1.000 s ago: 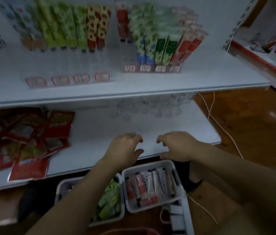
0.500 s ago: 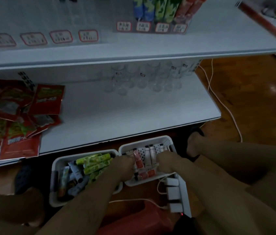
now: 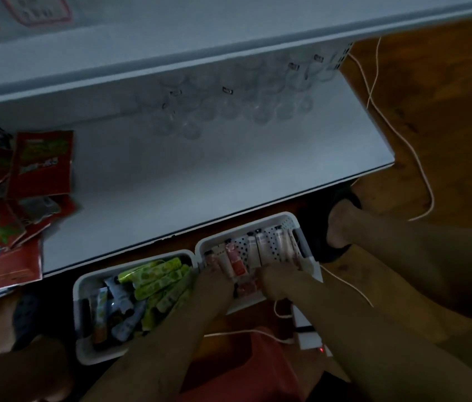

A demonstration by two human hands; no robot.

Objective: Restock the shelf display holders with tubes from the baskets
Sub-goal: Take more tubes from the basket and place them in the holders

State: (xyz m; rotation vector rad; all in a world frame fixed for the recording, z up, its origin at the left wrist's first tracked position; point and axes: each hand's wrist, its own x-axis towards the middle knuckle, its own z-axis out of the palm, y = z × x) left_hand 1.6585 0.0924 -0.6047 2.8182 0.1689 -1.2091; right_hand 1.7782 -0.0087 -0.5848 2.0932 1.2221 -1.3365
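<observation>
The white lower shelf (image 3: 229,175) carries clear display holders (image 3: 229,108) at its back, seemingly unfilled. On the floor below, 2 hands reach into the white basket (image 3: 246,227): left hand (image 3: 214,282) and right hand (image 3: 275,281) lie on the pink and dotted tubes (image 3: 261,245), but it is too dark to tell their grasp. Best gather a few tubes aligned the same way, so they seat cleanly.
</observation>
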